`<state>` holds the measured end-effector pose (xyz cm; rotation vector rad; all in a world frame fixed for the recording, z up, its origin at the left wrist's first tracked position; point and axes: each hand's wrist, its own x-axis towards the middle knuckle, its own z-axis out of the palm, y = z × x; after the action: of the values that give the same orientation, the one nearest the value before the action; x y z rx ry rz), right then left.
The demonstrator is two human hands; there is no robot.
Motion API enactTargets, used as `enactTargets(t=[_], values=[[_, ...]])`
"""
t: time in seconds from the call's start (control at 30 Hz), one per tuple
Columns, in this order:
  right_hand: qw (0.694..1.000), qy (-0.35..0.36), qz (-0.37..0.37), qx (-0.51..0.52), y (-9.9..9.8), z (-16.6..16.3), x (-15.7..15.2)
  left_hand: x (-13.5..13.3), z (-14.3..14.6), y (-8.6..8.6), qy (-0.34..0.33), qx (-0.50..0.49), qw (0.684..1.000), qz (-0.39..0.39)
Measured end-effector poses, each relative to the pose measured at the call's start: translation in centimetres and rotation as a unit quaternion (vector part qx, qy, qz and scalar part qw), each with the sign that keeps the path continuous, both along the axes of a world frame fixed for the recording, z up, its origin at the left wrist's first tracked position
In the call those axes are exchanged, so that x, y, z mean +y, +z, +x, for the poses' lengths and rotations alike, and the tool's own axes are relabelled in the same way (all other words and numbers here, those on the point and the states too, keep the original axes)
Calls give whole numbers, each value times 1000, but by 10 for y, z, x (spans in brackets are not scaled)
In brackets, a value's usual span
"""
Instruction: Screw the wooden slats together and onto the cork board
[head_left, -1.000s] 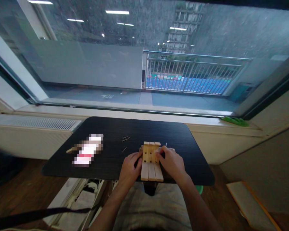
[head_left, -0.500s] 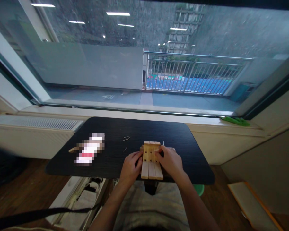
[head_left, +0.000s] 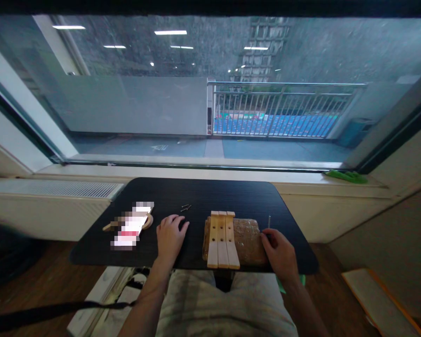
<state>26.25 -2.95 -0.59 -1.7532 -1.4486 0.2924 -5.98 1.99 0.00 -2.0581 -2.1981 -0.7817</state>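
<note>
Three pale wooden slats (head_left: 223, 255) lie side by side, with dark holes in them, across a brown block in clear wrap (head_left: 247, 238). Neither hand is on the slats. My left hand (head_left: 170, 236) rests on the black table to their left, fingers curved down and the thumb apart from them. What lies beneath its fingertips is hidden. Just beyond it are a few small metal screws (head_left: 185, 207). At the right end of the block, my right hand (head_left: 279, 250) is closed round a thin metal rod (head_left: 269, 220) that points upward; its lower part is hidden.
On the table's left lies a blurred-out phone-like object (head_left: 131, 229), a roll of tape (head_left: 148, 221) and a wooden stick (head_left: 108, 227) beside it. The black table (head_left: 203, 189) meets the window sill. A green cloth (head_left: 346, 176) lies on the sill at right.
Both hands have left the slats. My left hand moved left over the spot of one loose screw; my right hand moved right with the rod. The slats stay on the block.
</note>
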Motion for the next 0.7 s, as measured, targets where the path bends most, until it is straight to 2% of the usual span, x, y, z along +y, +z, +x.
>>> enactTargets(t=[0.2,0.33,0.5,0.57,0.7], values=[[999,-2,45,28,-15,-4,-9,5,0,-2,-26,-24,999,5],[998,9,57,18,-17,-3,-8,8,-4,-6,-66,-105,992,10],[998,30,59,4,-19,-3,-8,11,-8,-8,-36,-288,957,10],[998,30,60,5,-20,-3,-8,11,-9,-7,-27,-314,949,17],[997,32,68,-2,-20,-4,-7,11,-9,-5,-33,-304,952,11]])
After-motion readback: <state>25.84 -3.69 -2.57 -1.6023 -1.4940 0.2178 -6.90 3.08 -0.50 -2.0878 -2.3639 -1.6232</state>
